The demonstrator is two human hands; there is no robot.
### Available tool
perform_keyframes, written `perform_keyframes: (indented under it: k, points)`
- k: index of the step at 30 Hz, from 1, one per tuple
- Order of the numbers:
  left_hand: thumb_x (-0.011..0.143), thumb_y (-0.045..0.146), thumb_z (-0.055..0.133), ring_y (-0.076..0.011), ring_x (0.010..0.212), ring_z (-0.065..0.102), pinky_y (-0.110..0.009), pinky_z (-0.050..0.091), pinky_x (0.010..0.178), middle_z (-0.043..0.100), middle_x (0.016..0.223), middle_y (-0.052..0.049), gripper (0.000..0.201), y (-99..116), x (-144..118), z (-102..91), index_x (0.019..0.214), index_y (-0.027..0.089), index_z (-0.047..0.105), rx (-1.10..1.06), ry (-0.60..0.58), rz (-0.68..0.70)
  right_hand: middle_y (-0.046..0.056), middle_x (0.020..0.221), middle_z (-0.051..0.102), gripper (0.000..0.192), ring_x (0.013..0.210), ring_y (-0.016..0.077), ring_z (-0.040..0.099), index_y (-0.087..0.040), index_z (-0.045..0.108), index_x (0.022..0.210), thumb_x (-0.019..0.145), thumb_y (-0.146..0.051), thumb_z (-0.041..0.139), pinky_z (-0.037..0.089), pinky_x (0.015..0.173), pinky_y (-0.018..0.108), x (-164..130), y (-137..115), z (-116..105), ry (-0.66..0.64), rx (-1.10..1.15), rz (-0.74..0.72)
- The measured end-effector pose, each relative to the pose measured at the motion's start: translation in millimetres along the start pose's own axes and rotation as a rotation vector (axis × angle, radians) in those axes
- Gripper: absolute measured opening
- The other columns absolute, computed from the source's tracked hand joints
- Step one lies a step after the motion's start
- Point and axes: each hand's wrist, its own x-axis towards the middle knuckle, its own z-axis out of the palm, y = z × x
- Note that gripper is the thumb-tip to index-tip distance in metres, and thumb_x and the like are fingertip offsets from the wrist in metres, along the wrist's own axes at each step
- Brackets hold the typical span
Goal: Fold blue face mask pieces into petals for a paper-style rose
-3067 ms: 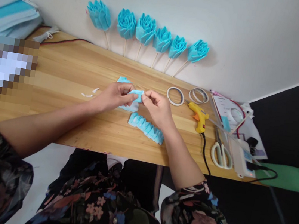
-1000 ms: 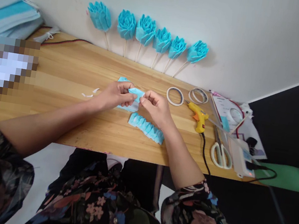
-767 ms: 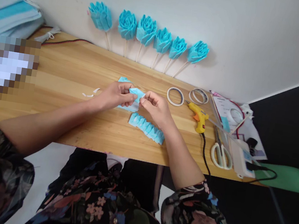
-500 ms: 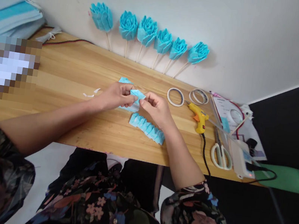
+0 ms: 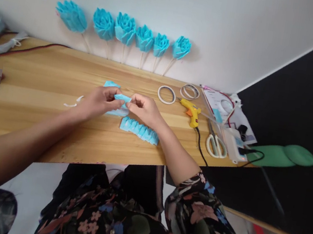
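Both hands pinch one blue paper piece above the bench.

The left hand (image 5: 99, 100) and right hand (image 5: 143, 107) grip opposite ends of the blue paper piece (image 5: 122, 98), steadying it; the pleated strip (image 5: 139, 130) lies just below it.

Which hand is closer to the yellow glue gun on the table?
Right. The right hand is just left of the glue gun; the left hand is farther left, beyond it.

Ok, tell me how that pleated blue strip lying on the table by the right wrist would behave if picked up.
The pleated blue strip looks like thin folded material, so probably very light and floppy. Lifted by one end, its pleats would likely stretch open and sag. It lies flat on the wooden table beside the right hand, so rolling seems unlikely; a push might crumple it.
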Motion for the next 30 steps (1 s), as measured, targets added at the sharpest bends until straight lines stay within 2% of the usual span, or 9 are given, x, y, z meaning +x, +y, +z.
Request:
perform_keyframes:
  k: [4,7,10,13,18,21,23,26,30]
  points:
    - [0.075,0.038,0.071,-0.0131,0.053,0.052,-0.025,0.04,0.052,0.061,0.061,0.0,0.02,2.7,0.7,-0.3,0.073,0.02,0.061,-0.005,0.029,-0.021,-0.004,0.068,0.052,0.028,0.064,0.01,0.043,-0.019,0.057,0.078,0.086,-0.045,0.059,0.035,0.064,0.025,1.5,4.0,-2.2,-0.016,0.002,-0.02]
    - [0.074,0.036,0.072,-0.0131,0.052,0.052,-0.025,0.041,0.052,0.061,0.06,0.001,0.019,2.8,2.6,-0.9,0.073,0.02,0.062,-0.049,0.087,-0.018,0.0,0.079,0.064,0.03,0.072,0.0121,0.052,-0.018,0.064,0.086,0.091,-0.045,0.054,0.039,0.071,0.026,4.1,8.5,-15.7,0.072,-0.109,-0.054]
    - [0.075,0.036,0.072,-0.0124,0.051,0.05,-0.025,0.039,0.05,0.062,0.06,0.0,0.02,-0.6,5.2,-1.7,0.07,0.02,0.061,-0.087,0.124,0.011,0.003,0.088,0.072,0.025,0.08,0.0156,0.06,-0.019,0.071,0.096,0.093,-0.036,0.053,0.04,0.075,0.028,4.2,12.5,-42.9,0.255,-0.441,0.032]
    - [0.077,0.034,0.073,-0.0123,0.052,0.051,-0.025,0.039,0.051,0.064,0.061,-0.001,0.019,-3.8,6.9,-2.1,0.071,0.019,0.062,-0.107,0.143,0.036,0.007,0.1,0.076,0.027,0.093,0.0215,0.065,-0.021,0.074,0.105,0.095,-0.029,0.05,0.043,0.081,0.031,-0.2,15.6,-71.7,0.381,-0.78,0.227]
    - [0.076,0.031,0.074,-0.0117,0.052,0.051,-0.025,0.038,0.051,0.063,0.06,0.0,0.017,-5.6,8.5,-2.4,0.071,0.019,0.062,-0.155,0.189,0.052,0.015,0.108,0.076,0.028,0.1,0.0267,0.068,-0.018,0.078,0.106,0.091,-0.036,0.062,0.048,0.081,0.032,-8.0,20.7,-86.5,0.268,-0.977,0.466]
    - [0.077,0.03,0.073,-0.0117,0.052,0.05,-0.025,0.037,0.051,0.063,0.061,0.0,0.017,-5.9,9.4,-2.8,0.072,0.019,0.062,-0.173,0.194,0.066,0.017,0.109,0.075,0.02,0.103,0.027,0.067,-0.016,0.078,0.098,0.089,-0.026,0.063,0.048,0.082,0.033,-6.7,25.4,-80.6,0.261,-1.009,0.435]
    - [0.077,0.031,0.073,-0.012,0.053,0.05,-0.025,0.036,0.052,0.061,0.061,0.001,0.018,-4.5,8.9,-3.0,0.072,0.02,0.06,-0.17,0.182,0.076,0.015,0.106,0.076,0.015,0.1,0.0248,0.067,-0.016,0.076,0.094,0.087,-0.022,0.063,0.048,0.082,0.033,-4.2,27.0,-75.3,0.261,-0.914,0.335]
    - [0.076,0.033,0.073,-0.0137,0.064,0.055,-0.025,0.039,0.057,0.065,0.075,-0.001,0.019,2.3,5.7,-3.0,0.073,0.019,0.06,-0.138,0.17,0.149,0.008,0.096,0.077,0.019,0.083,0.0165,0.067,-0.016,0.07,0.097,0.088,-0.031,0.063,0.05,0.073,0.028,-1.7,22.1,-65.2,0.188,-0.453,0.182]
    - [0.076,0.033,0.075,-0.0236,0.109,0.061,-0.03,0.048,0.079,0.067,0.12,-0.011,0.025,15.6,-1.5,-2.2,0.068,0.019,0.055,-0.106,0.16,0.339,0.003,0.081,0.075,0.031,0.071,0.0119,0.064,-0.017,0.066,0.096,0.085,-0.046,0.066,0.048,0.061,0.022,-5.3,2.4,-48.9,0.043,0.155,0.078]
